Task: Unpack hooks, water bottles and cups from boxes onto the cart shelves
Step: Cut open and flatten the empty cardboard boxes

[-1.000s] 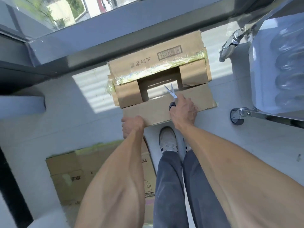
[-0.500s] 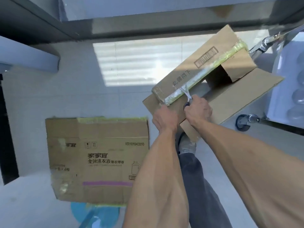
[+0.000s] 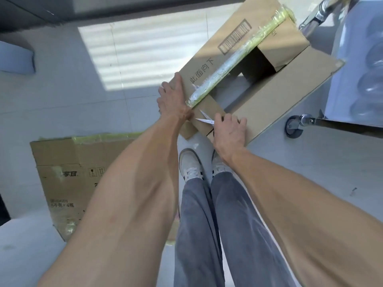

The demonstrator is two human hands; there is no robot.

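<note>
Since half a second earlier, our left hand (image 3: 173,100) had slid from the near corner of the opened brown cardboard box (image 3: 267,104) up along its left end, and the box had swung nearer the cart. That hand lay with fingers straight and together, pressed flat against the printed flap beside the yellow-green tape strip (image 3: 226,65). Our right hand (image 3: 229,131) curled round the handles of the small silver scissors (image 3: 205,119), whose blades stood spread apart, tips pointing toward the left wrist over the short inner flap. We held the box tilted above the pale tiled floor (image 3: 83,112), its flaps folded out; we could not tell what lay inside. At the right edge stood the metal cart (image 3: 339,123) with its grey caster wheel (image 3: 293,128), and clear plastic bottles (image 3: 371,88) showed blurred on its white shelf. A second sealed cardboard box (image 3: 68,175) sat on the floor to our left.
</note>
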